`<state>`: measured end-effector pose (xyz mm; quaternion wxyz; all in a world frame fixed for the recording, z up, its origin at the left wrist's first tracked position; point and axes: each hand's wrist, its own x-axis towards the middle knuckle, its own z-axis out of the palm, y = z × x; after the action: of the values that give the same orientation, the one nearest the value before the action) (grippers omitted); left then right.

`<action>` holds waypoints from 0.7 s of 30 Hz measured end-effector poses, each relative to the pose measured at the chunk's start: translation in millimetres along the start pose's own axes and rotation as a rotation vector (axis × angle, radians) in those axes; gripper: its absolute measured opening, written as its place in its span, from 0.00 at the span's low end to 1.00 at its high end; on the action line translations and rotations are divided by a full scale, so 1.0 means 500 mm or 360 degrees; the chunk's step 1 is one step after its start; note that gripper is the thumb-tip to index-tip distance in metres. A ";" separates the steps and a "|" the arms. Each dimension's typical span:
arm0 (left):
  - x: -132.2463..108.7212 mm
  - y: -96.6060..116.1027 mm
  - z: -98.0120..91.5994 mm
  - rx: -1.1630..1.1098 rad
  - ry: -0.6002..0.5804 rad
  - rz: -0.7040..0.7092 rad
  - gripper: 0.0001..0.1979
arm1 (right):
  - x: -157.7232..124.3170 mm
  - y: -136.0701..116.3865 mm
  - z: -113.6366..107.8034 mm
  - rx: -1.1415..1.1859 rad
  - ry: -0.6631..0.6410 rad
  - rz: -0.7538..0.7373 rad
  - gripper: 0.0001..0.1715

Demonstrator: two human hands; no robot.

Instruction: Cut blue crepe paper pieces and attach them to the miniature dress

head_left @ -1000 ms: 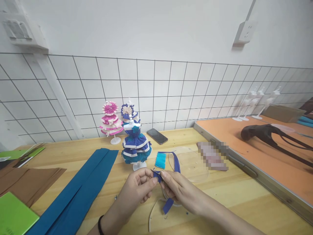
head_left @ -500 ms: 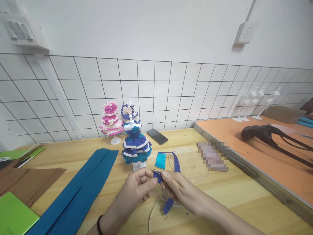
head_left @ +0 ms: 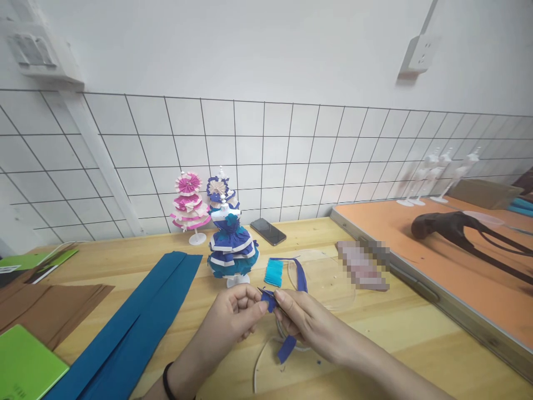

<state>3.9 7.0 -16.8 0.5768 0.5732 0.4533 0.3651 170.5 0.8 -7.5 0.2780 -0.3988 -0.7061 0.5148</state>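
Pinched between the thumb and fingers of my left hand point(head_left: 237, 314) is a small piece of dark blue crepe paper point(head_left: 267, 301). My right hand point(head_left: 306, 322) is closed on slim dark tweezers point(head_left: 266, 293), whose pointed end lies across the top of that paper. Most of the tool is hidden by my fingers. A longer blue paper strip point(head_left: 300, 276) curves behind my right hand, and a blue strip end point(head_left: 286, 350) shows below it. Just beyond my hands stands a miniature mannequin in a blue and teal paper dress point(head_left: 233, 247). A pleated turquoise piece point(head_left: 273, 273) lies nearby.
Behind stand a pink-dressed mannequin point(head_left: 189, 203) and another in blue and cream point(head_left: 218, 189). A phone point(head_left: 268, 231) lies near the wall. Teal paper point(head_left: 137, 316) and brown paper point(head_left: 54, 305) spread at left. The orange board's metal edge point(head_left: 400, 283) runs along the right.
Both hands keep nearly the same place and grip on the blue paper. The view has shifted very slightly.
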 end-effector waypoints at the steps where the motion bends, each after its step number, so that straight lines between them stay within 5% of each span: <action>1: -0.001 0.002 0.000 0.0007 -0.0002 0.0008 0.11 | 0.000 0.001 0.000 0.0002 0.0001 -0.0007 0.26; 21: -0.005 0.021 -0.005 0.0084 0.0027 0.0070 0.10 | 0.002 0.006 -0.003 -0.0084 -0.0008 -0.0047 0.26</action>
<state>2.1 6.4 -6.2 0.5495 0.5949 0.4547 0.3705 171.9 3.0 -9.8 0.2731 -0.3944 -0.7259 0.4928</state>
